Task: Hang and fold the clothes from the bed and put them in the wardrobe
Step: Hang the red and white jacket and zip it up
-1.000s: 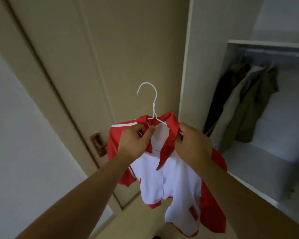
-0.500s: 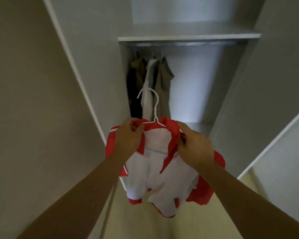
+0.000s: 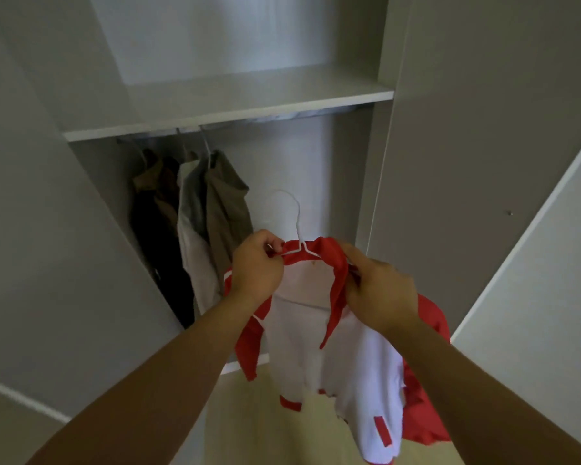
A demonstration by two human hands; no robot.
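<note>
A red and white jacket (image 3: 329, 337) hangs on a white wire hanger (image 3: 296, 223), held up in front of the open wardrobe. My left hand (image 3: 255, 266) grips the jacket's left shoulder at the collar, over the hanger wire. My right hand (image 3: 379, 290) grips the right side of the red collar. The hanger's hook points up, below the wardrobe rail (image 3: 282, 117) and apart from it.
Three dark, white and olive garments (image 3: 195, 223) hang at the left end of the rail. A shelf (image 3: 228, 112) sits above the rail. The wardrobe's side panel (image 3: 450, 162) and an open door (image 3: 534, 263) stand to the right. Beige floor (image 3: 255, 414) lies below.
My view has swung from the room door to face the wardrobe, and now sits closer to it. Both hands keep their hold on the jacket, which now hangs right of the garments.
</note>
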